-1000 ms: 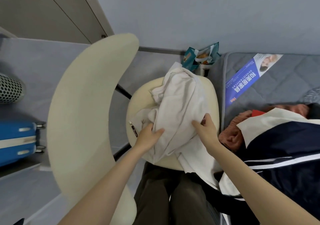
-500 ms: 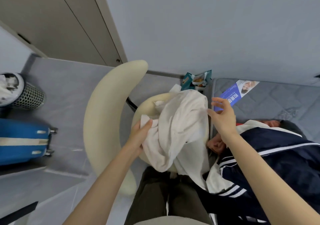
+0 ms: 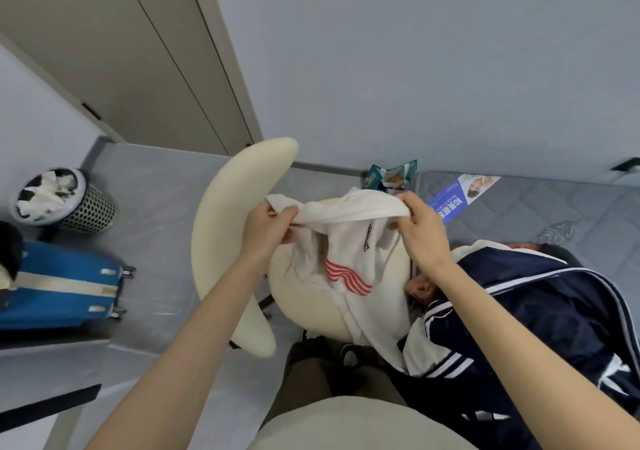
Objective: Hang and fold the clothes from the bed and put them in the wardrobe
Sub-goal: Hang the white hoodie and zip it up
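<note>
Now left hand [image 3: 268, 229] and right hand [image 3: 420, 233] pinch the white shirt [image 3: 348, 255] by its top edge above the chair [image 3: 221, 228], probably opening it out; next, spread it flat to fold.

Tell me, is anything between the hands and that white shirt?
Nothing visible. The left hand and the right hand both grip the shirt by its upper edge, holding it above the chair.
</note>
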The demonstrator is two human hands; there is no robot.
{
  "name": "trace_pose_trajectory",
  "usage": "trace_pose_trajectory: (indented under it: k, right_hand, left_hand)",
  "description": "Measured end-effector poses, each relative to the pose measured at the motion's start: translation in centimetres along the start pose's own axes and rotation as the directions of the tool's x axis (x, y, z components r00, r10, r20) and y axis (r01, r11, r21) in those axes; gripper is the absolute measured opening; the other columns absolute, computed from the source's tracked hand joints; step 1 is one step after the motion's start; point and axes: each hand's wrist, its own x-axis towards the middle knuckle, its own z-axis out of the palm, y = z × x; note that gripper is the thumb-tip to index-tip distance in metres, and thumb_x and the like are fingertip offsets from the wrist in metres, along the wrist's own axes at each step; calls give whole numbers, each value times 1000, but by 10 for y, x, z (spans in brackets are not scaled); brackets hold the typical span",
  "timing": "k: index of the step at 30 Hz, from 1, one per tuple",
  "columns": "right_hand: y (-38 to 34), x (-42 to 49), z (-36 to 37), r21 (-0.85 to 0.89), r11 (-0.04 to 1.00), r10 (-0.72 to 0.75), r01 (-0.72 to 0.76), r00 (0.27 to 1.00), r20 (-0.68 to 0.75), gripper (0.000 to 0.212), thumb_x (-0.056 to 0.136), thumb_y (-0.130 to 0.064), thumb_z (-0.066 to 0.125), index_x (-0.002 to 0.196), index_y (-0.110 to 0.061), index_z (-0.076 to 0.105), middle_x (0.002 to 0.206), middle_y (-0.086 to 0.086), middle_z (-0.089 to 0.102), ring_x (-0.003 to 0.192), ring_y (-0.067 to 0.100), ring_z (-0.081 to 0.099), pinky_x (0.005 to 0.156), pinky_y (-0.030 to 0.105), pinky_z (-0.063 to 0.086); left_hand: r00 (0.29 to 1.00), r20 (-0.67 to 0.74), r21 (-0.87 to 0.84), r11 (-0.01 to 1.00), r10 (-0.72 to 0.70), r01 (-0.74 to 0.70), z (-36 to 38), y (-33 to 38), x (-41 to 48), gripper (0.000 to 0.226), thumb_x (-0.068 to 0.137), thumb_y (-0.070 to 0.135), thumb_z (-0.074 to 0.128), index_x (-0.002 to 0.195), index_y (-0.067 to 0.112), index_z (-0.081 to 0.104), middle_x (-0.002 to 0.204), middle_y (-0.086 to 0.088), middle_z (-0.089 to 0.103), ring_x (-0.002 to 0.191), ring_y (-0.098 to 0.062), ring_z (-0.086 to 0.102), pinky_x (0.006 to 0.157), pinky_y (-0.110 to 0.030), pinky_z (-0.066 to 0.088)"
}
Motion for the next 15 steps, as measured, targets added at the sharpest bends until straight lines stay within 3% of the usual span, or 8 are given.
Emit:
trace_pose_trajectory:
  k: [2, 4, 6, 7, 8, 10, 11, 15]
  right_hand:
    - [-20, 3, -14, 98, 991, -85, 92, 994, -73, 28, 83, 0, 50, 87, -26, 61, 82, -8, 66, 77, 15, 60, 71, 30, 46]
    - [-36, 5, -25, 193, 969, -133, 155, 984, -122, 28, 84, -1, 56, 84, -28, 62, 80, -15, 65, 73, 3, 57, 67, 19, 44]
    - [-47, 7, -37, 232, 959, -125, 162, 978, -165, 24, 83, -2, 60, 82, -25, 64, 78, -18, 65, 71, -6, 57, 66, 13, 43]
    - [-50, 10, -44, 244, 957, -113, 158, 976, -187, 23, 82, -2, 62, 81, -25, 64, 77, -18, 65, 70, -7, 56, 66, 12, 43]
    - [-53, 11, -51, 261, 953, -97, 152, 973, -210, 24, 81, -2, 62, 78, -26, 62, 75, -17, 64, 67, -7, 55, 64, 11, 42]
    - [-54, 13, -62, 283, 949, -68, 138, 967, -245, 28, 78, -1, 62, 72, -27, 54, 70, -14, 57, 58, -4, 48, 57, 12, 38]
    - [-53, 12, -66, 271, 954, -58, 127, 966, -251, 30, 77, 0, 62, 69, -26, 49, 66, -12, 52, 54, -2, 42, 53, 12, 34]
    - [-28, 0, -74, 86, 995, -34, 53, 978, -208, 33, 73, 6, 56, 63, -20, 37, 58, -8, 39, 53, 8, 31, 46, 16, 25]
  left_hand:
    - [981, -27, 340, 925, 191, -171, -1, -3, -5, 17, 86, 21, 60, 93, 6, 62, 86, -4, 62, 74, -17, 58, 67, -37, 48]
    - [953, -43, 531, 815, 301, -234, 3, -1, -9, 21, 84, 26, 62, 84, 5, 58, 99, -6, 47, 90, -21, 46, 71, -30, 36]
    - [925, -37, 556, 777, 378, -295, 5, 6, -9, 20, 84, 25, 62, 81, 7, 58, 121, -8, 42, 112, -24, 40, 88, -27, 32]
    - [921, -10, 510, 794, 389, -330, 5, 10, -9, 20, 86, 24, 61, 82, 5, 59, 123, -7, 48, 114, -23, 43, 98, -29, 30]
    - [924, 25, 448, 822, 382, -352, 5, 14, -8, 22, 87, 25, 58, 79, 5, 57, 109, -6, 57, 103, -23, 50, 102, -34, 31]
    - [935, 78, 326, 878, 345, -351, 7, 20, -11, 29, 85, 32, 53, 67, 11, 43, 68, -2, 47, 65, -18, 43, 76, -34, 39]
    - [942, 101, 294, 895, 321, -337, 9, 21, -12, 32, 84, 35, 52, 64, 16, 36, 61, 2, 39, 57, -14, 35, 62, -31, 32]
    - [941, 332, 514, 825, 61, -235, 25, 6, -9, 36, 94, 44, 48, 70, 18, 43, 67, 2, 41, 61, -13, 38, 58, -29, 27]
